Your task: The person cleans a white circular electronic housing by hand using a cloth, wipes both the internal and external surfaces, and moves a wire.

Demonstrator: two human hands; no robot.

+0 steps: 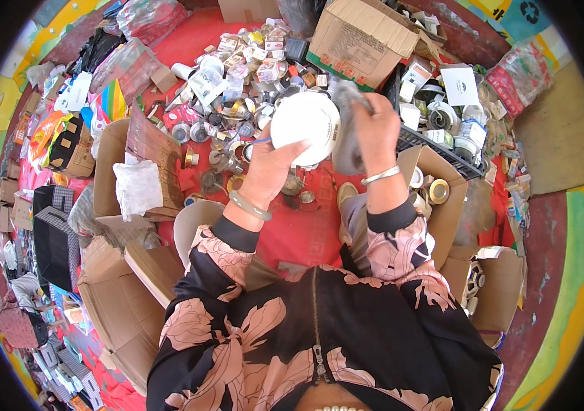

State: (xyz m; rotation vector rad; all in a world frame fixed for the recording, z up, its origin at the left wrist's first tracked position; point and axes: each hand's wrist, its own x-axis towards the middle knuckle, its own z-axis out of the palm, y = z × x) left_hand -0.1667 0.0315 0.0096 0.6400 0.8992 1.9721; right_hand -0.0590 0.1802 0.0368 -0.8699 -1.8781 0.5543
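Note:
In front of my chest, my left hand (269,168) grips a round white panel, which looks like a ceiling light (300,123), with the thumb across its lower edge. A thin blue wire shows beside its left rim. My right hand (377,130) is closed around a grey cloth (348,140), smeared by motion, against or just beside the light's right edge. I cannot tell whether the cloth touches the rim. Below and beyond my hands lies a heap of small lamps and little boxes (237,103) on the red floor covering (299,236).
To the right stand a black crate (407,137) of lamps and an open carton (451,216) holding round fittings. Another carton (110,181) with a white cloth (136,188) over its side is at left. A large cardboard box (360,41) sits beyond the heap.

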